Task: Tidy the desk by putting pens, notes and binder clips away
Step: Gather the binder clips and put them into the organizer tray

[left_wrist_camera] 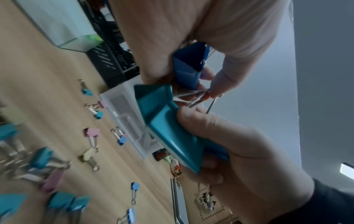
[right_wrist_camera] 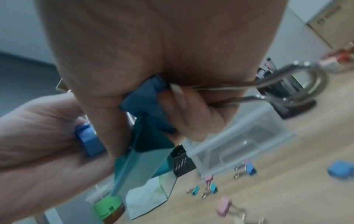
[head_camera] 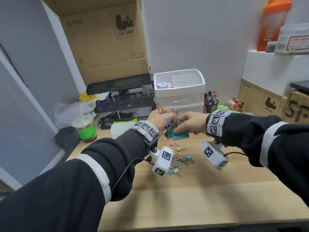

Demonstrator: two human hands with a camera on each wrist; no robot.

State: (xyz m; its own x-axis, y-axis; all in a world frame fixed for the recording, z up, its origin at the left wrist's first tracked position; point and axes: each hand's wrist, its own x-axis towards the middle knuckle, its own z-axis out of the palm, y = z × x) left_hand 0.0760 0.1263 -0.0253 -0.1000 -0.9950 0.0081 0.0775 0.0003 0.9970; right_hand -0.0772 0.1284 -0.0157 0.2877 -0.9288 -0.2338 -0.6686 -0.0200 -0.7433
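Note:
Both hands meet above the middle of the wooden desk (head_camera: 200,190) around a bunch of large binder clips. My left hand (head_camera: 158,119) grips blue clips, their wire handles (head_camera: 158,104) sticking up; one dark blue clip (left_wrist_camera: 188,68) shows against its palm. My right hand (head_camera: 190,122) pinches a large teal clip (head_camera: 181,136) from the right, and in the right wrist view its fingers also curl round a blue clip (right_wrist_camera: 145,103). The teal clip (left_wrist_camera: 168,128) hangs between the two hands. Several small pastel clips (head_camera: 180,158) lie on the desk under the wrists.
A white drawer organiser (head_camera: 203,81) stands behind the hands, a mesh pen cup (head_camera: 211,104) and green sticky notes (head_camera: 222,107) to its right. A black tray rack (head_camera: 120,97), an iced drink cup (head_camera: 85,129) and a tissue pack (head_camera: 123,128) stand left. Cardboard boxes line the back.

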